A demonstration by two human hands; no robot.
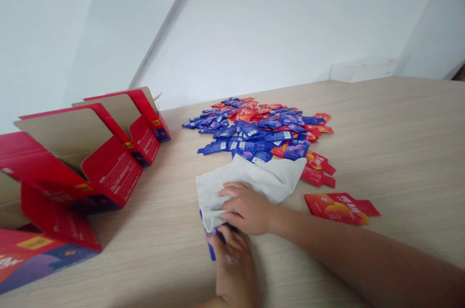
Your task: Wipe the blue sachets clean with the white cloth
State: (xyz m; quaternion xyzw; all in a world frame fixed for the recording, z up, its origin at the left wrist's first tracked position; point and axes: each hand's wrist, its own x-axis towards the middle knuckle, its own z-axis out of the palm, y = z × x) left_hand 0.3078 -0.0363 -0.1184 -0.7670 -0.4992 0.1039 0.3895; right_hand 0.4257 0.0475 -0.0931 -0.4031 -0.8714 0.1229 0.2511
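Observation:
A pale grey cloth (254,177) is spread on the table, its near left part covering most of a blue and purple flat packet (212,251). My right hand (249,208) presses on the cloth with bent fingers and grips its fabric. Just below it, my left hand (234,257) has its fingers closed at the packet's near end, holding it against the table. The cloth and my fingers hide most of the packet. A red and orange packet (336,208) lies flat beside my right forearm.
Several open red cartons (112,172) stand in a row along the left, flaps raised. Beyond the cloth is a spread heap of blue packets (250,133) and red packets (316,160). A white box (363,70) sits at the table's (395,153) back edge, by the wall.

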